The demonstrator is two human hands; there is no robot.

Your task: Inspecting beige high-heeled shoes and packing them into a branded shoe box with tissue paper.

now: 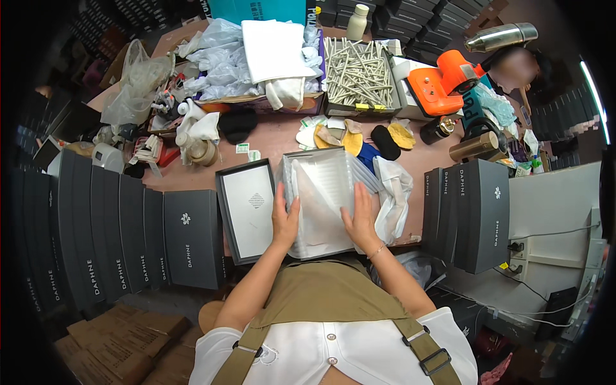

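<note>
Here I have my left grip [285,217] and right grip [361,222] uncurled, straddling the paper-lined box [314,152] between them, its translucent paper [316,208] likely light, soft and easily creased, so the stiffer-looking rim seems the better place to take hold.

Left hand [285,219], right hand [361,221], open box [316,152] between, dark lid [249,247] alongside
</note>
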